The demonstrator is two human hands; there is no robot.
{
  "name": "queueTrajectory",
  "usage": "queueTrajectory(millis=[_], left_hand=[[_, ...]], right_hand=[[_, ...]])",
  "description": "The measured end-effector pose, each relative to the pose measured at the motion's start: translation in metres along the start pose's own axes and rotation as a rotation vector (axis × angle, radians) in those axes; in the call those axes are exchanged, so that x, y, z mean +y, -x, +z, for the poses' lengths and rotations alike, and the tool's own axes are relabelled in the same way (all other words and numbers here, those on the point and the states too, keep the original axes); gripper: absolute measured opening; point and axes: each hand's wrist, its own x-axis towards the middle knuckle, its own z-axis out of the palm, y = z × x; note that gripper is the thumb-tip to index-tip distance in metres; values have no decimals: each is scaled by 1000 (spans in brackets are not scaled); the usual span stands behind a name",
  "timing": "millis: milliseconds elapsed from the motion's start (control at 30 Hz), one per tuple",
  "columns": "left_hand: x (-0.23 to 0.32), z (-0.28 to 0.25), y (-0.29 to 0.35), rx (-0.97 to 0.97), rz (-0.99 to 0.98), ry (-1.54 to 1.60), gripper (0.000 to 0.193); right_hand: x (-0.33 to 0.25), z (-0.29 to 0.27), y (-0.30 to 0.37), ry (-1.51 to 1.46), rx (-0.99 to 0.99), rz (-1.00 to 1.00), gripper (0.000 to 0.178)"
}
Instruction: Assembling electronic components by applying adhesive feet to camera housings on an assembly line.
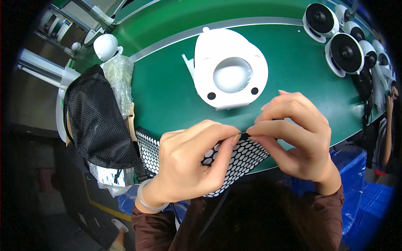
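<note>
A white honeycomb-patterned sheet with black lines (243, 157) hangs over the table's near edge, below my hands. My left hand (188, 157) pinches thumb and forefinger together at its upper edge. Just beside it, my right hand (297, 134) pinches a small black piece (244, 136) that shows between the two sets of fingertips; its exact kind is too small to tell. Beyond my hands lies a white plastic housing (232, 46) with a large round recess, two black round pads and a flap at its left side.
A black mesh bag (98, 121) lies at the left, by bubble wrap (118, 79) and a white round device (106, 47). Several white devices with black round fronts (345, 52) stand at the right end of the green table (163, 83). Blue plastic sheeting (351, 175) is at the lower right.
</note>
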Motion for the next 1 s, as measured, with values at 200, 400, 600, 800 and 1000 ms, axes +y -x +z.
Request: queueTrajectory(millis=[200, 400, 600, 800, 1000], left_hand=[[1, 0, -2, -12, -15, 6, 14], [0, -1, -2, -21, -39, 52, 14], [-5, 3, -1, 3, -67, 136, 7], [-6, 3, -2, -27, -160, 154, 8], [-10, 3, -3, 35, -134, 172, 6]], right_hand=[[0, 3, -3, 20, 19, -53, 23], [0, 3, -6, 22, 18, -70, 23], [0, 3, -7, 16, -12, -65, 23], [2, 5, -6, 121, -19, -158, 23], [1, 7, -5, -21, -4, -80, 22]])
